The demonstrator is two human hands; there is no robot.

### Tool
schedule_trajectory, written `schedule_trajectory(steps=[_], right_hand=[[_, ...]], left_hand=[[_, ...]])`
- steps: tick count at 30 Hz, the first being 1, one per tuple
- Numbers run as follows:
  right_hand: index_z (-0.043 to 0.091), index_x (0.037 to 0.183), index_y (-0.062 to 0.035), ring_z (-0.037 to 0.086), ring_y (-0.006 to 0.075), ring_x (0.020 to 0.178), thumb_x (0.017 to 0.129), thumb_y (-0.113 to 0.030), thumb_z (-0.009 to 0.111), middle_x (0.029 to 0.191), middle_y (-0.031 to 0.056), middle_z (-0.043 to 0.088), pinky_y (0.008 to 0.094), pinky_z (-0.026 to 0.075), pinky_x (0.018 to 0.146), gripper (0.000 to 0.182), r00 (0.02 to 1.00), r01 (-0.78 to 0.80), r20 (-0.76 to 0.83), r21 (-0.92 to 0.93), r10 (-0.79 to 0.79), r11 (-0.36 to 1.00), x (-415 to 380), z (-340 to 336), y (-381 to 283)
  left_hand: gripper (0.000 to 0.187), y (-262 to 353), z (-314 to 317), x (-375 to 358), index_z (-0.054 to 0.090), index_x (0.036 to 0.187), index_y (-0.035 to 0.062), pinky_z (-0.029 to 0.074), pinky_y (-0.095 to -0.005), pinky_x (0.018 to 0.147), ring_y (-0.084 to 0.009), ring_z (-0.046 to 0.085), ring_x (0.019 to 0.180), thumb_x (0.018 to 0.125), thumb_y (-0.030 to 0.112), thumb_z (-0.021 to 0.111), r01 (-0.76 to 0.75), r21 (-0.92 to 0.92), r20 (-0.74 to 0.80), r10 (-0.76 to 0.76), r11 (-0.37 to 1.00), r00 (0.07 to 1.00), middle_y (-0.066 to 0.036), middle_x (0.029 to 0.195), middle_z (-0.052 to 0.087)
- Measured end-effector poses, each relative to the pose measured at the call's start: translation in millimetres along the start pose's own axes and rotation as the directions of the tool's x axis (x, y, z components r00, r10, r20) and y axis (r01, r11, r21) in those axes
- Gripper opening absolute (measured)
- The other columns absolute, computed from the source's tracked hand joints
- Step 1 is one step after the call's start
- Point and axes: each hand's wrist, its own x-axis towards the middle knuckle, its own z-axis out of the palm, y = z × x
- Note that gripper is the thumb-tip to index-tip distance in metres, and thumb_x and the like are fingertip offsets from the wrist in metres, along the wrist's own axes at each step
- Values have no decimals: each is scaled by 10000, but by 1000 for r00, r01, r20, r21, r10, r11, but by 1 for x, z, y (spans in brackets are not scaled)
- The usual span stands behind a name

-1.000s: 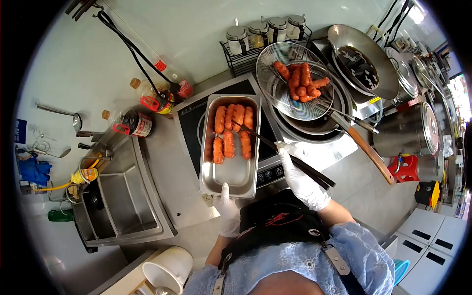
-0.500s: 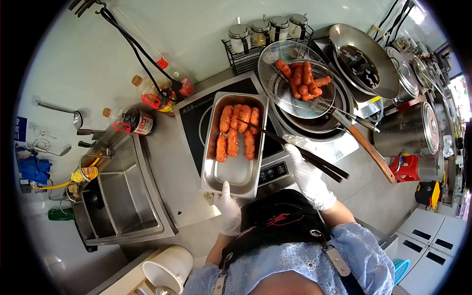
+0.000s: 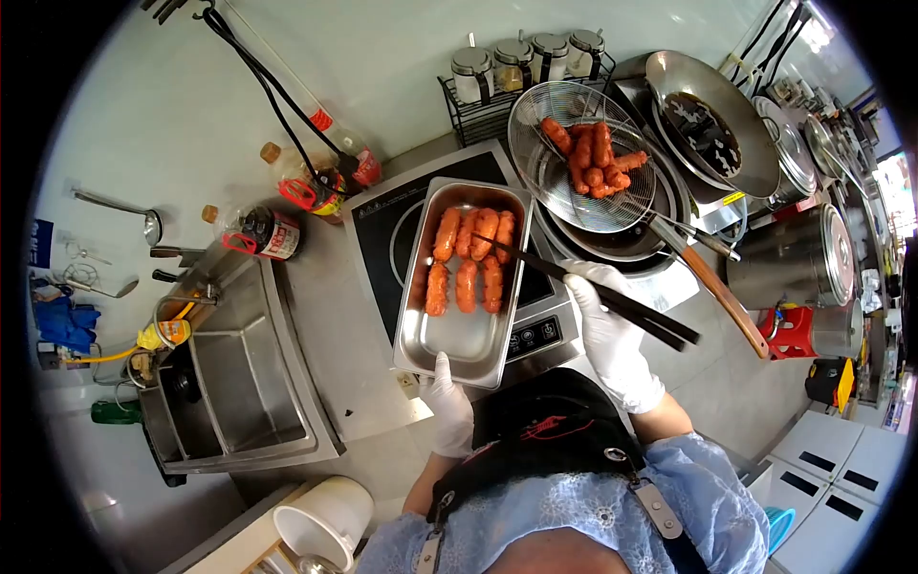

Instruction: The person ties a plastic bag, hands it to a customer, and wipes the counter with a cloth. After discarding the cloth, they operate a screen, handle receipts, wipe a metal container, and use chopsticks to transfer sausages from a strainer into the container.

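Two gloved hands work over a steel table (image 3: 330, 316) in the head view, the only one given. The left hand (image 3: 448, 402) has its grip clenched on the near rim of a rectangular steel tray (image 3: 459, 335), thumb on top of the edge, and the tray sits on a black induction cooker (image 3: 382, 230) with its near end past the cooker's front edge. Six or seven orange-red sausages (image 3: 469, 258) lie in two rows in the far half of the tray, touching one another; the near half of the tray is bare metal. The right hand (image 3: 607, 335) is closed around a pair of long dark chopsticks (image 3: 583, 292), whose tips reach into the tray and touch the sausages at the right side of the rows, while the back ends stick out past the hand to the right. Just beside the tray, to the right and farther off, a round wire skimmer (image 3: 574, 182) rests across a wok (image 3: 622, 239) and holds a pile of more sausages (image 3: 588, 158); its wooden handle (image 3: 722, 301) slants toward the person. Behind the skimmer stands a rack of lidded seasoning jars (image 3: 521, 57). Left of the cooker lie sauce bottles (image 3: 306, 191), and farther left a sink (image 3: 229, 383) is set into the table. A large lidded steel pot (image 3: 794, 253) stands at the right.
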Motion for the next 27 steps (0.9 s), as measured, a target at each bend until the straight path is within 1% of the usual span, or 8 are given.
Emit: schedule_trajectory(steps=[3, 5, 7, 9, 11, 15, 21, 27], right_hand=[[624, 853, 43, 604, 141, 792, 825, -33, 662, 908, 121, 668, 265, 483, 738, 89, 998, -35, -47, 57, 38, 998, 2, -14, -10], [613, 829, 48, 604, 147, 778, 819, -32, 667, 884, 122, 663, 269, 481, 720, 97, 995, -88, -29, 116, 91, 989, 5, -15, -13], [609, 844, 38, 605, 171, 761, 818, -37, 666, 860, 114, 653, 283, 478, 706, 98, 990, 142, 9, 28, -142, 990, 10, -9, -15], [603, 840, 20, 599, 196, 740, 811, -40, 674, 846, 114, 648, 292, 474, 707, 98, 990, 112, 97, -134, -99, 985, 9, -5, -15], [592, 812, 30, 584, 189, 719, 808, -41, 680, 826, 115, 641, 281, 467, 702, 113, 996, 87, 15, 59, -88, 995, 9, 0, -2], [602, 820, 41, 596, 196, 729, 815, -10, 662, 858, 126, 651, 280, 479, 706, 79, 990, 139, -6, 19, -139, 990, 12, -5, -21], [609, 867, 18, 624, 213, 785, 837, -41, 646, 878, 117, 649, 277, 488, 729, 76, 965, 174, 224, -153, -138, 973, 13, 1, -15], [590, 831, 22, 572, 182, 739, 849, -35, 632, 864, 98, 630, 288, 464, 716, 73, 986, 138, 83, 66, -143, 988, 18, 5, 0]], left_hand=[[508, 0, -4, 1, 367, 1353, 14, 332, -284, 1017, -153, 421, 1195, 903, 115, 579, 74, 50, -33, -72, 996, 997, -63, 1337, 435], [503, -3, -4, 2, 374, 1349, 15, 336, -282, 1014, -150, 424, 1188, 902, 115, 581, 44, -2, -19, -44, 999, 999, -61, 1334, 438], [498, -3, 0, 1, 381, 1346, 16, 340, -280, 1010, -146, 428, 1182, 901, 114, 582, 16, -56, -3, -16, 998, 1000, -59, 1331, 441], [376, 3, 6, -2, 439, 1285, -18, 416, -331, 974, -191, 507, 1122, 919, 32, 509, -5, -19, -65, 3, 1000, 998, -89, 1265, 501], [377, 9, 12, -3, 438, 1287, -15, 415, -331, 976, -192, 504, 1126, 919, 30, 508, 4, -24, -82, -6, 1000, 997, -88, 1267, 499], [381, 7, 11, -2, 433, 1292, -12, 410, -333, 985, -193, 499, 1135, 919, 25, 504, -20, -17, -128, 18, 1000, 992, -88, 1272, 495], [494, 11, 9, -2, 376, 1350, 14, 321, -288, 1034, -162, 405, 1221, 901, 81, 570, 49, -26, -58, -51, 998, 997, -65, 1358, 422], [500, 15, 13, -5, 335, 1366, -2, 298, -289, 1050, -163, 391, 1232, 917, 82, 540, 36, -13, -41, -36, 999, 999, -78, 1372, 395]])
